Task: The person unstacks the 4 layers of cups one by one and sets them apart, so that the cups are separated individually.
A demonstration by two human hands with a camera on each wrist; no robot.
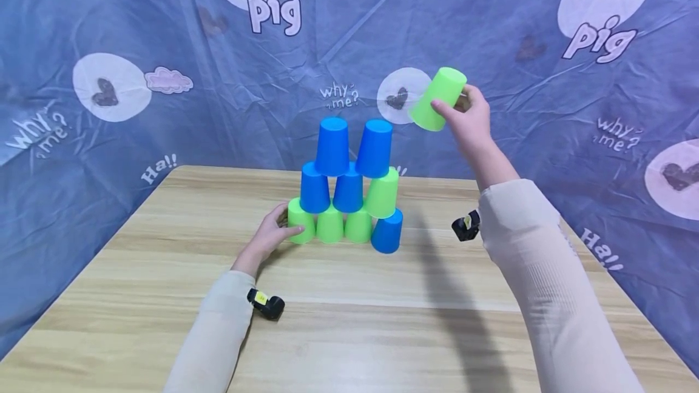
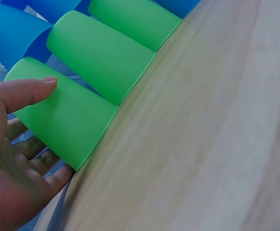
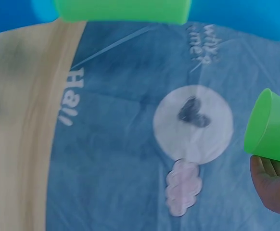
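Pale right sleeve [image 1: 546,278] angles up as 1 green cup hangs over the pyramid

And what a picture: the right hand [image 1: 474,120] grips the raised green cup [image 1: 445,90], base up and tilted, above and to the right of the stack, clear of it! Down low, the left hand [image 1: 266,238] has the leftmost green cup [image 1: 300,217] between thumb and fingers, thumb across the near side, rim on the wooden table [image 1: 349,338].

Count them, 9 cups stacked upside down in 3 rows! On top, 2 blue cups [image 1: 333,147], side by side. Beneath, 2 blue middle cups [image 1: 314,188] and 1 green middle cup [image 1: 381,194] at the right. Bottom row: 3 greens, then 1 blue end cup [image 1: 386,233]. Behind it all, a printed blue cloth [image 1: 158,23]!
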